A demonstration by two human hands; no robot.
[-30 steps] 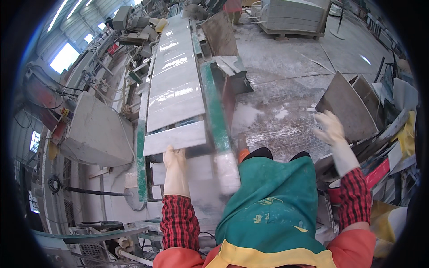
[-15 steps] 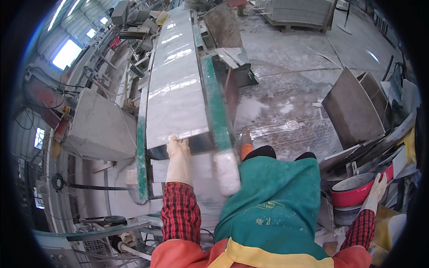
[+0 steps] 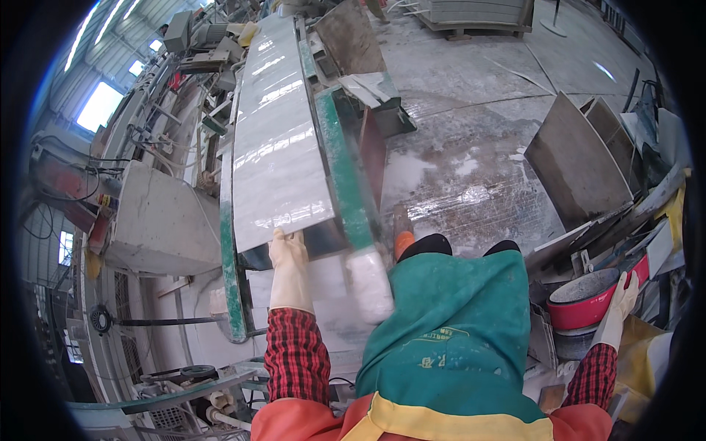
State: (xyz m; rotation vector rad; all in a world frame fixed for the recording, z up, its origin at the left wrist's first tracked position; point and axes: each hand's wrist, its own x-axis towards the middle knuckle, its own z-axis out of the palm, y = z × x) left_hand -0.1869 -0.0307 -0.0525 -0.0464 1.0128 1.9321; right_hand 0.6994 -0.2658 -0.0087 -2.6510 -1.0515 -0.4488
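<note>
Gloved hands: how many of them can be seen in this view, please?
2. The left hand is at the near edge of the white slab; the right hand is beside the red basin. I see no others.

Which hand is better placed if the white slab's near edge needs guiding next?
Probably the left: the left hand is at the near edge of the white slab, while the right hand is well off to the side, at the red tub.
</note>
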